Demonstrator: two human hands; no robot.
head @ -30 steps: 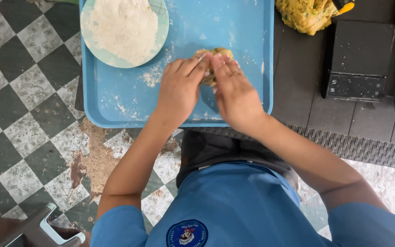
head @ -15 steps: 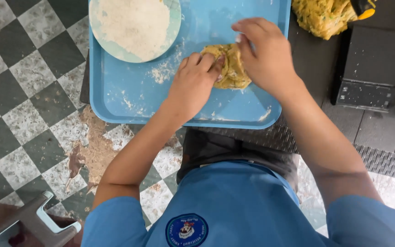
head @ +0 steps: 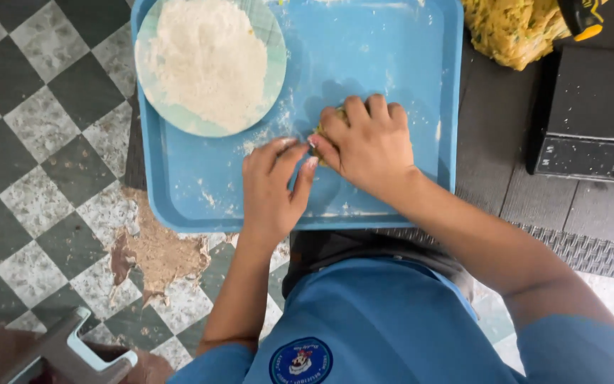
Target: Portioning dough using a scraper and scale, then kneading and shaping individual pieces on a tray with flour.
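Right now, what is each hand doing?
Left hand: open, flat on the blue tray, holding nothing.
Right hand: curled over the yellowish dough, pressing it down.

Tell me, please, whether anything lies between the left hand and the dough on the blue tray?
Nothing visible does. The right hand covers the dough, and the left hand rests beside it on the tray, fingertips close to its edge. The flour plate sits off to the side.

I see a pale plate (head: 179, 117) heaped with flour (head: 207, 57) upper left, checkered floor tiles (head: 30, 163) left, a black box (head: 591, 114) right, yellow dough mass (head: 509, 28) top right.
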